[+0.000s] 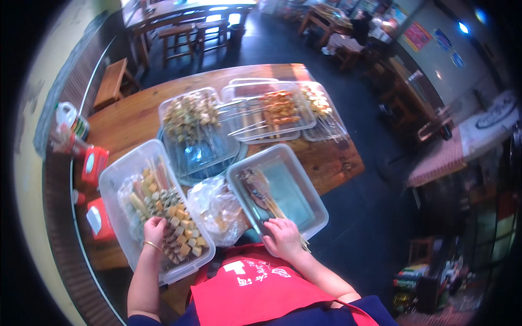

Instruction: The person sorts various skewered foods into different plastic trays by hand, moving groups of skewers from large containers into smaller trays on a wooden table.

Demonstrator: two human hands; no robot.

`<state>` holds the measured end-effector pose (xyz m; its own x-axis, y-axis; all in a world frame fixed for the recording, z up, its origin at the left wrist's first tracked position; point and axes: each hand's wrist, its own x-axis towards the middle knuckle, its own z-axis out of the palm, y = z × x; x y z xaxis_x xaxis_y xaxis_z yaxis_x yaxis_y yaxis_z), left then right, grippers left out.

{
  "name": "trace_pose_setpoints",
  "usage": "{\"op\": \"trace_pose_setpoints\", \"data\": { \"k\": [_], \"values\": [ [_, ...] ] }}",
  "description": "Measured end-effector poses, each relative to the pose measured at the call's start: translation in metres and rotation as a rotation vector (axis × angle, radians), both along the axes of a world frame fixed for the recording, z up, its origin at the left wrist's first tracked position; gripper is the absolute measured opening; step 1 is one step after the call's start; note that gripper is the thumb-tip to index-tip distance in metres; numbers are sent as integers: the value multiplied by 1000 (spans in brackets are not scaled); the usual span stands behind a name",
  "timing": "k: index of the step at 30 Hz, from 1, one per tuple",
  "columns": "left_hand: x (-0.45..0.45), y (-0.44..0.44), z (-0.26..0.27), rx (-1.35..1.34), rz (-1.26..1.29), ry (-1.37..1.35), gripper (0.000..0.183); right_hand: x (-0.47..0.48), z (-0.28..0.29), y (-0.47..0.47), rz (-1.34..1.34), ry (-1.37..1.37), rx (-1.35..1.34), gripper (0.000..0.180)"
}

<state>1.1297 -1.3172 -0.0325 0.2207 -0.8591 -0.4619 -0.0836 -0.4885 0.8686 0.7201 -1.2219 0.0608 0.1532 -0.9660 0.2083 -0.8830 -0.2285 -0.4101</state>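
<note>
My left hand (155,231) reaches into a large clear plastic bin (110,179), its fingertips bent together beside dark skewered pieces (173,246). Whether it pinches a stick is hidden. Skewered yellow and pale cubes (188,230) lie to its right in the same bin. My right hand (283,236) is over the near rim of a second plastic bin (314,195). Bamboo skewers (272,205) with flat, dark-mottled food (256,187) slant through that bin. Their sticks pass beneath my right hand and stick out past the rim; its grip on them is unclear.
A crumpled clear plastic bag (218,208) sits between the two bins. Farther back are trays of skewers: pale green food (189,116), reddish-orange pieces (280,106) and lighter pieces (316,100). Red tissue boxes (96,165) and a white jug (71,118) line the wall side.
</note>
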Motion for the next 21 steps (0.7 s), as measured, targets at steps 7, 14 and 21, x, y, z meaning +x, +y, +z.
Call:
{"op": "trace_pose_setpoints", "data": {
  "k": [7,14,21],
  "values": [
    [-9,-13,-13,-306,69,-75,11,-11,-6,22,-83,-42,0,35],
    [-27,19,48,-332,47,127,11,-1,-8,12,18,-75,6,33],
    [-37,57,59,75,-137,337,12,14,-14,4,108,-47,82,40]
  ]
}}
